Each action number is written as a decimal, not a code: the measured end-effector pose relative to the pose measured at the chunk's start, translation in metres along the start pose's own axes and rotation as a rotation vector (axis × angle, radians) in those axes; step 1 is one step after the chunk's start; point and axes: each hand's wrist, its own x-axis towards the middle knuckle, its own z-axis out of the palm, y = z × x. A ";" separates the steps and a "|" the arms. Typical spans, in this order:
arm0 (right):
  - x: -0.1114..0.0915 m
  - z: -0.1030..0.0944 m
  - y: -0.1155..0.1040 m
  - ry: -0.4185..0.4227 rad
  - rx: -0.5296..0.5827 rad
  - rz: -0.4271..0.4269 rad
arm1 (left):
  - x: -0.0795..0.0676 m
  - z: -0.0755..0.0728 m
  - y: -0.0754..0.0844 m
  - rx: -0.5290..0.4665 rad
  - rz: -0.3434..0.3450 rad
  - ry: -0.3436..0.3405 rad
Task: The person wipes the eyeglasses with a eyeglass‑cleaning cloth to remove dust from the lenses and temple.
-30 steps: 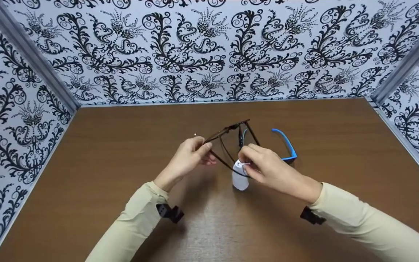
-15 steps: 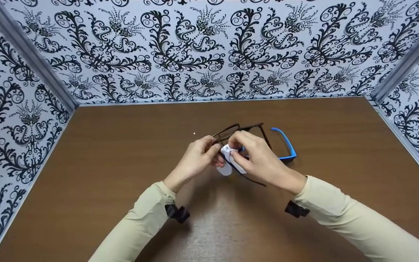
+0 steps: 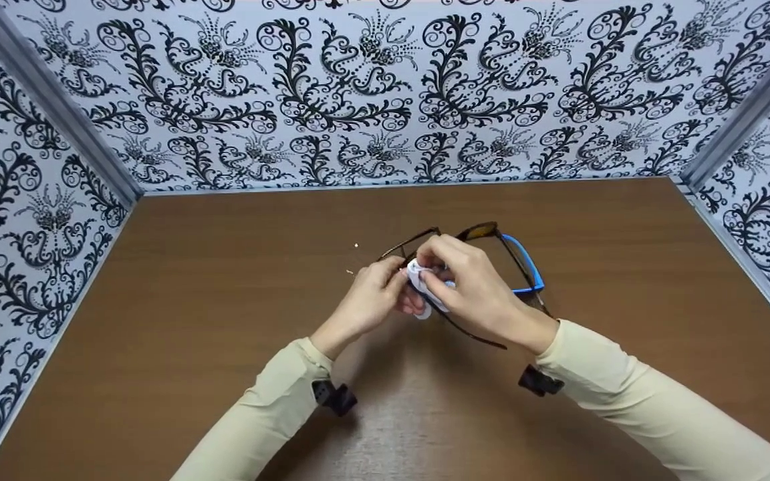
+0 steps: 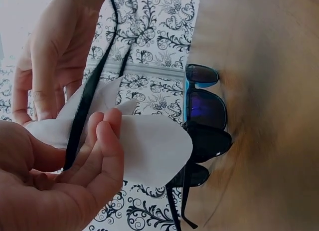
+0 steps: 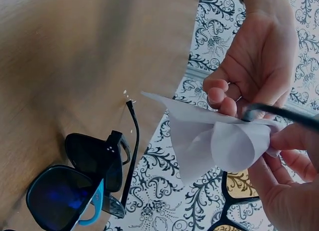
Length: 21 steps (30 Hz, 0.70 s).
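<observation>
A pair of dark-framed glasses with amber lenses (image 3: 482, 231) is held above the table, temples toward the person. My left hand (image 3: 375, 290) grips it near one hinge, and in the left wrist view a temple (image 4: 89, 101) rises from its fingers. With thumb and fingers, my right hand (image 3: 472, 280) pinches a white cloth (image 3: 435, 294) against the left part of the frame. In the right wrist view the cloth (image 5: 192, 136) hangs in folds between both hands and hides the lens behind it.
On the wooden table (image 3: 238, 280) behind the hands lie blue-and-black sunglasses (image 3: 524, 260). Black sunglasses (image 5: 94, 156) lie beside them, mostly hidden in the head view. Small pale crumbs (image 5: 127, 95) are near a temple tip. Patterned walls (image 3: 385, 100) enclose the table's back and sides.
The right hand has brought the cloth left and up onto the frame, beside the left hand. The glasses have turned and shifted right, now overlapping the blue-and-black sunglasses in the head view.
</observation>
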 end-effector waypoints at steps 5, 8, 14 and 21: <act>-0.003 -0.003 0.005 -0.033 0.028 -0.055 | 0.001 0.001 -0.001 -0.006 -0.013 -0.010; -0.005 -0.007 0.010 -0.082 0.043 -0.101 | 0.001 0.000 -0.001 -0.052 -0.045 -0.005; -0.017 -0.016 0.017 -0.179 0.062 -0.141 | 0.001 -0.002 -0.001 -0.048 -0.045 0.015; -0.039 -0.029 0.014 -0.306 0.149 -0.202 | 0.002 -0.012 -0.004 0.038 -0.039 0.113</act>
